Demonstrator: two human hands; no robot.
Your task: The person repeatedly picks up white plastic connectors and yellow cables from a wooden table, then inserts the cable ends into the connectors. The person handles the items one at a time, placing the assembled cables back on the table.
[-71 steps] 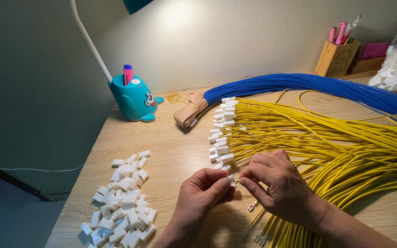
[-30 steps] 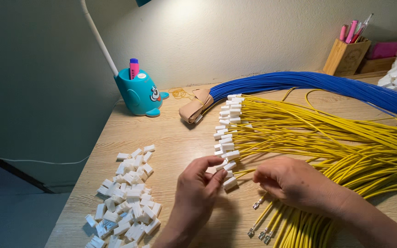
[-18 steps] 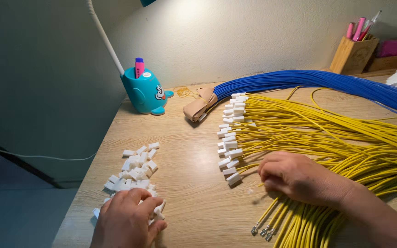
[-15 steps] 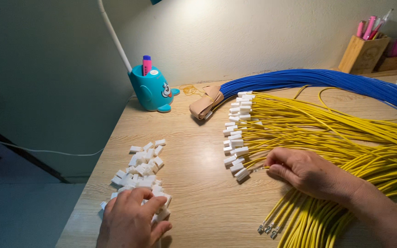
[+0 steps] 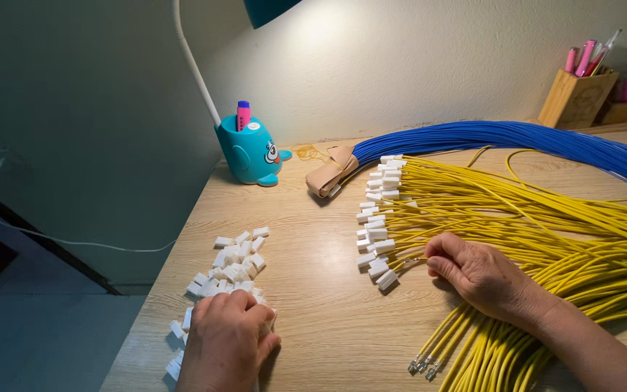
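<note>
Left hand: the left hand [image 5: 228, 341] lies palm down at the lower left of the frame, fingers curled over the near end of the heap of white connector housings [image 5: 230, 265]; what the grip holds beneath them is hidden, so I cannot tell whether it is closed on a piece.
Right hand: the right hand [image 5: 482, 274] rests at lower centre-right on the yellow wires [image 5: 546, 232], its fingertips pinched narrow on one wire near its bare end, which points left toward the fitted ends.
Key relation: the loose housings lie to the left of the right hand, across a bare strip of the wooden bench [image 5: 321, 290]; the left hand is on them, the right hand well apart from them. The yellow wires run with their long axis from the right of the frame toward the centre, ends pointing left.
Bare ends: a few wires with small metal terminals [image 5: 421, 364] stick out at the bottom edge, below the right wrist.
Fitted ends: a column of white plugs [image 5: 377, 210] caps the wire ends in mid-frame.
Farther back: a blue wire bundle [image 5: 517, 138] bound with tan tape [image 5: 330, 170] sweeps across the upper right.
Far edge: a teal whale-shaped lamp base [image 5: 252, 151] with a pink marker stands at upper centre-left; a wooden pen holder [image 5: 576, 98] sits at upper right by the wall.
</note>
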